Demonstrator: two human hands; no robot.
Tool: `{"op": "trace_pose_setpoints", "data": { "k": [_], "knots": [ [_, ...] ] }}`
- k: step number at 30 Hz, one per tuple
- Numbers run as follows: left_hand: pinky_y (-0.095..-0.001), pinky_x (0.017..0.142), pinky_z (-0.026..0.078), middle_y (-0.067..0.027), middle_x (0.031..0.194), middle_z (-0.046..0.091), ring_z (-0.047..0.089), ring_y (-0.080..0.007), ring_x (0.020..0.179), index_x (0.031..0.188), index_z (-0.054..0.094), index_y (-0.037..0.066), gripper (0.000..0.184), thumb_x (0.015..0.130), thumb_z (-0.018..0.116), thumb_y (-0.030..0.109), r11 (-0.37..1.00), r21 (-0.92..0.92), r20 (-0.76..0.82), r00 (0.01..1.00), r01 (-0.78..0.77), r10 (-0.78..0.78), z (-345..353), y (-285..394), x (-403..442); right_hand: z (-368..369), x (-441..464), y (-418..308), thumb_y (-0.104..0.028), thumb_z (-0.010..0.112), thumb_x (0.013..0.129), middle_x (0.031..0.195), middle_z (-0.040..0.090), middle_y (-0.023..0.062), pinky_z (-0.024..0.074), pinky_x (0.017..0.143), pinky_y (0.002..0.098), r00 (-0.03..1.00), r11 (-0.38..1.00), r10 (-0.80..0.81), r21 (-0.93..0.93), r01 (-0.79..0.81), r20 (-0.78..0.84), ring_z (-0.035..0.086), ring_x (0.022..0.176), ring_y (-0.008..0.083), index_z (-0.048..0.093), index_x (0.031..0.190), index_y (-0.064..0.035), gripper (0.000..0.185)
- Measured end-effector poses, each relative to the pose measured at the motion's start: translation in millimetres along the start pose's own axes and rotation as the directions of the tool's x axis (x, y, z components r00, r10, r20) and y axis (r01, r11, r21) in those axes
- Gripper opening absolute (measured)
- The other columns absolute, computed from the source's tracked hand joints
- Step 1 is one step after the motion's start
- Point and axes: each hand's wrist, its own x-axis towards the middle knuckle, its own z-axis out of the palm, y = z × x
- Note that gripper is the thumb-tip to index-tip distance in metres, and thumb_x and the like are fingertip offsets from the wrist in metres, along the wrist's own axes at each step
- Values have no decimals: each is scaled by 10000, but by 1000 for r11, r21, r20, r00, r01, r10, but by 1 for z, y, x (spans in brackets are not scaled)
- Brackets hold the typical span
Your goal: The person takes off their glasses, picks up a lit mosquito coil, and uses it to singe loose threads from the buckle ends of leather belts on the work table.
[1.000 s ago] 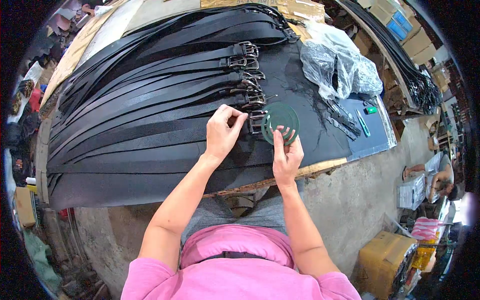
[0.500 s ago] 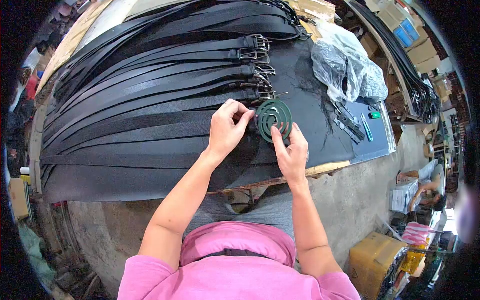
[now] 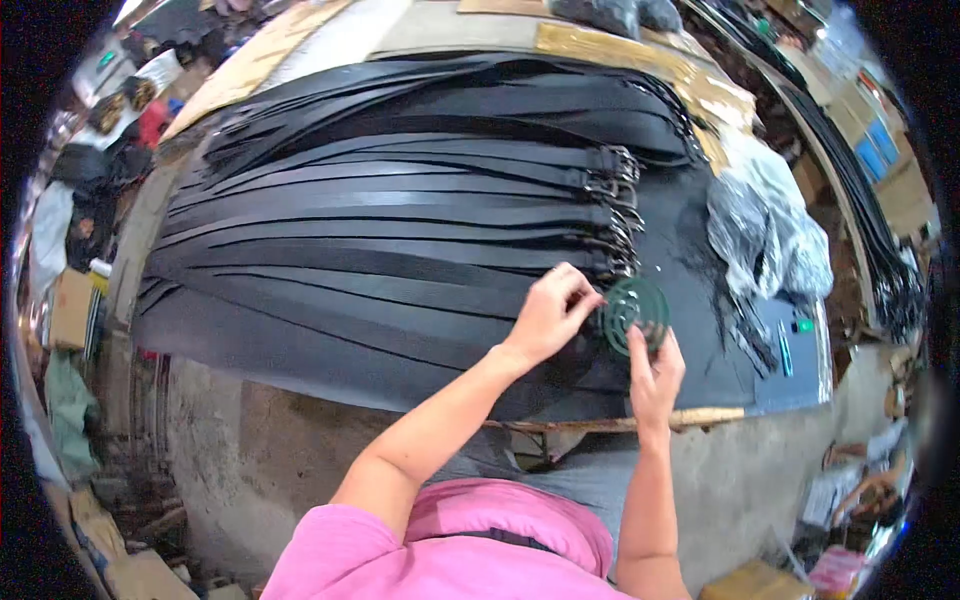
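A green spiral mosquito coil (image 3: 637, 346) is held up over the right part of the table, slightly blurred. My right hand (image 3: 656, 378) pinches its lower edge between thumb and fingers. At the coil's left edge, my left hand (image 3: 556, 312) is closed in a pinch. Whatever lies between its fingertips is too small to make out, and I cannot tell whether they touch the coil. Just beyond my hands lie metal belt buckles (image 3: 622, 220), attached to black leather belts (image 3: 400, 213) spread in rows to the left.
Clear plastic bags (image 3: 765, 230) sit on the table's right side. Near them are dark metal pieces (image 3: 752, 335), a teal pen-like tool (image 3: 785, 348) and a small green item (image 3: 802, 326). More black belts (image 3: 885, 240) hang at far right. Another person's arm (image 3: 870, 492) shows at lower right.
The whole view has shifted, so the table, hands and coil appear farther right and lower. The right hand still grips the coil and the left stays pinched by its edge.
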Motion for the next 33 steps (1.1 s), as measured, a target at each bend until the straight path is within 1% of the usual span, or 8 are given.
{"op": "trace_pose_setpoints", "data": {
  "k": [5,10,12,15,21,23,28,33],
  "knots": [
    [-397,878,453,-97,1001,572,545,-276,1011,1047,665,56,355,768,812,221,916,377,193,979,-141,71,-20,16,-4,-7,1,10,-122,634,977,987,696,32,479,800,245,956,833,282,474,-287,83,612,886,92,684,1035,-13,134],
    [-404,840,471,-94,940,553,556,-288,985,997,681,71,315,728,821,155,939,315,278,960,-136,46,-17,18,-1,-15,2,2,-138,651,963,1035,720,39,487,806,225,911,667,381,636,-388,156,663,940,100,693,1082,-43,158],
    [-398,800,492,-98,907,547,576,-288,945,970,676,69,287,725,817,119,953,280,299,954,-114,26,-14,23,0,-22,0,-3,-139,632,970,1122,700,87,508,914,309,920,603,343,706,-372,191,665,1078,200,663,1137,-29,202],
    [-407,767,510,-106,871,531,585,-300,897,901,633,48,260,675,756,11,913,297,257,944,-279,205,-18,46,2,-39,-6,4,-178,558,1005,1287,630,159,468,1051,459,926,482,295,800,-356,235,601,1217,336,588,1263,2,315],
    [-387,732,502,-103,888,545,566,-299,871,898,646,30,240,675,680,-51,833,266,252,869,-486,426,9,77,-10,-79,-9,-25,-259,474,1040,1258,643,201,443,1066,487,921,206,249,913,-352,299,594,1211,387,564,1299,21,392],
    [-391,746,495,-106,930,562,561,-293,861,930,669,34,284,664,702,-60,841,278,206,884,-464,419,26,75,-23,-92,-14,-5,-212,513,1024,1188,674,198,457,1049,491,925,218,237,912,-347,296,626,1158,383,594,1231,23,323],
    [-412,938,435,-85,1118,639,586,-291,1060,1065,667,60,397,747,824,238,920,296,296,940,-257,168,30,71,-50,-93,-31,27,-169,545,1009,1096,715,157,495,986,460,904,281,325,884,-374,280,679,1045,359,659,1106,-5,222],
    [-405,946,440,-109,1101,640,587,-301,1064,1132,658,38,335,844,746,184,926,293,315,938,-240,144,26,59,-54,-89,-34,31,-134,590,988,1086,710,117,516,949,430,926,324,297,888,-328,233,687,1014,292,659,1099,-7,183]
  ]
}}
